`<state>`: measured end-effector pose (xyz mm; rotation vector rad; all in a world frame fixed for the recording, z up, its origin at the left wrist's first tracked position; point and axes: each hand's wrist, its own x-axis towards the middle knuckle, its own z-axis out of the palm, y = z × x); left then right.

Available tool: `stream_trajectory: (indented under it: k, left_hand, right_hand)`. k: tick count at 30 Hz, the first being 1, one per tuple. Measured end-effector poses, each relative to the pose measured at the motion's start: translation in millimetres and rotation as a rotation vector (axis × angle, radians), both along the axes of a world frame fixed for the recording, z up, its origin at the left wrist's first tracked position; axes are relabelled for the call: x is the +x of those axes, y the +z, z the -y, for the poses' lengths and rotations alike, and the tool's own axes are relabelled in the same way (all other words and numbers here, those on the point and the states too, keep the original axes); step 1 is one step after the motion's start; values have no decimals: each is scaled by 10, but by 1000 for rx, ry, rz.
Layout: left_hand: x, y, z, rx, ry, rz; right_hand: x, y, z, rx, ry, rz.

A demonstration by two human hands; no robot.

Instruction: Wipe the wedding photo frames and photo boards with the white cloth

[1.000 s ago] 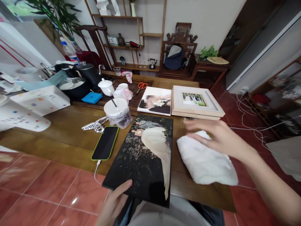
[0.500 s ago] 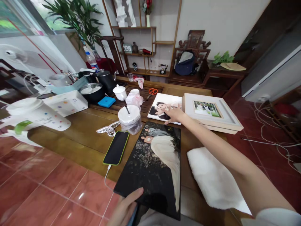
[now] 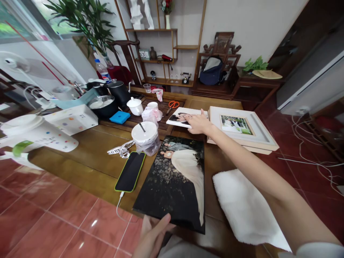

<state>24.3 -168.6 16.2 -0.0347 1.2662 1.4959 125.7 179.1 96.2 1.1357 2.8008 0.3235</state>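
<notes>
Compared with half a second ago, the near edge of the white-edged photo panel (image 3: pixel 175 116) stands higher, just above the centre of the view, and the near end of the dark photo panel (image 3: pixel 172 193) sits slightly farther up at lower centre. Right hand (image 3: pixel 200 123): partly open, fingers spread over the near right part of the white-edged panel; whether any fingertip reaches beneath it cannot be told. Left hand (image 3: pixel 154 233): closed on the dark panel's near edge, thumb on top, fingers below. Whether this panel's far end touches the table (image 3: pixel 86 157) is unclear. To the right of the white-edged panel lies a framed photo (image 3: pixel 256 123); a white cloth (image 3: pixel 236 208) occupies the lower right, beneath the right forearm. The step in hand appears to be handling the white-edged panel while the other is held. Any further lift would call for a firm grip on its edge, clear of the framed photo, with the dark panel steady.
</notes>
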Motion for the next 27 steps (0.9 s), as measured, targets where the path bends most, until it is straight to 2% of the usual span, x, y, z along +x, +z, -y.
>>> stream_trajectory:
  k: [5,11,17,22,27]
  left_hand:
    - [177,2,-190,79,54,-90]
    - [294,-55,-375,157,-22,-141]
    - [201,-98,-623,195,-39,-166]
    - [101,-136,-884,231,-120,-132]
    - [11,-156,-1195,284,-151,-139]
  right_hand:
    - [36,36,8,66,-107,-49]
    - [90,156,44,122,-119,-100]
    - [71,286,253,175,-91,-127]
    - [40,411,506,200,-68,-126]
    - [36,372,731,202,-70,-101]
